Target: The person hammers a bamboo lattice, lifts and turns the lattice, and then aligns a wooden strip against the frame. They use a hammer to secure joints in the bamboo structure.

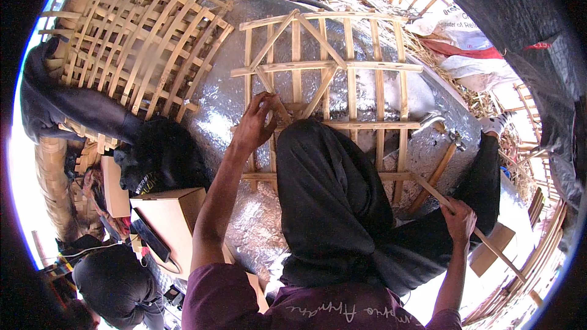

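Note:
A bamboo lattice (324, 66) of crossed slats lies before me on a shiny silvery sheet, with short diagonal strips forming a diamond in its upper left part. My left hand (255, 123) is at the lattice's left side, its fingers closed at the lower end of one diagonal bamboo strip (264, 78); the fingers hide the exact contact. At the lower right, my right hand (460, 220) is wrapped round a long thin bamboo stick (498, 255), whose far end meets the lattice's lower right corner. My bent knee in black trousers covers part of the lattice.
The silvery sheet (244, 220) spreads under the lattice. Right of it lies a wooden-handled tool (435, 174) with a metal head. A person's dark sleeve (92, 107) reaches in at left, beside a woven bamboo panel (140, 43). A cardboard box (177, 208) stands lower left.

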Tool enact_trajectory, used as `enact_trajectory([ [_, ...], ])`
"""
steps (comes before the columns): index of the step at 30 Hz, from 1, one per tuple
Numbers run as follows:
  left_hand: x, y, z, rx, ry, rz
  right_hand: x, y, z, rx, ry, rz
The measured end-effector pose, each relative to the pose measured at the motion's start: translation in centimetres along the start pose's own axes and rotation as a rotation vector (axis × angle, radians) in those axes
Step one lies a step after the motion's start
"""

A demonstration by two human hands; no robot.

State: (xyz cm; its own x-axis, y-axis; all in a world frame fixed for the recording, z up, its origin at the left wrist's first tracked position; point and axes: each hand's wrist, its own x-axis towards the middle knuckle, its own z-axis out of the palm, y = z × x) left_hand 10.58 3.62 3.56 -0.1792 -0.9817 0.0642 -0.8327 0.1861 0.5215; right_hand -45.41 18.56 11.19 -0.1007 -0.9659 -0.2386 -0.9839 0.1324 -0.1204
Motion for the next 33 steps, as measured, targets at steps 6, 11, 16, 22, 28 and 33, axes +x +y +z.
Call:
enact_trajectory([
  [6, 1.6, 0.8, 0.1, 0.231, 0.005, 0.201, 0.1, -0.4, -0.2, -0.01, 0.003, 0.007],
  [11, 4.1, 0.8, 0.8, 0.203, -0.207, 0.162, 0.0, 0.4, 0.5, 0.024, 0.016, 0.021],
  [16, 4.8, 1.4, 0.5, 0.175, -0.212, 0.194, 0.1, -0.1, 0.0, -0.02, -0.025, 0.042],
  [22, 5.7, 2.0, -1.0, 0.242, -0.377, 0.28, 0.0, 0.3, 0.4, -0.064, 0.022, 0.005],
  [28, 5.8, 2.5, -0.8, 0.21, -0.414, 0.173, 0.1, 0.2, 0.5, -0.062, 0.02, 0.002],
  [33, 5.5, 1.5, -0.1, 0.241, -0.428, 0.167, 0.2, 0.1, 0.4, -0.057, 0.014, 0.006],
])
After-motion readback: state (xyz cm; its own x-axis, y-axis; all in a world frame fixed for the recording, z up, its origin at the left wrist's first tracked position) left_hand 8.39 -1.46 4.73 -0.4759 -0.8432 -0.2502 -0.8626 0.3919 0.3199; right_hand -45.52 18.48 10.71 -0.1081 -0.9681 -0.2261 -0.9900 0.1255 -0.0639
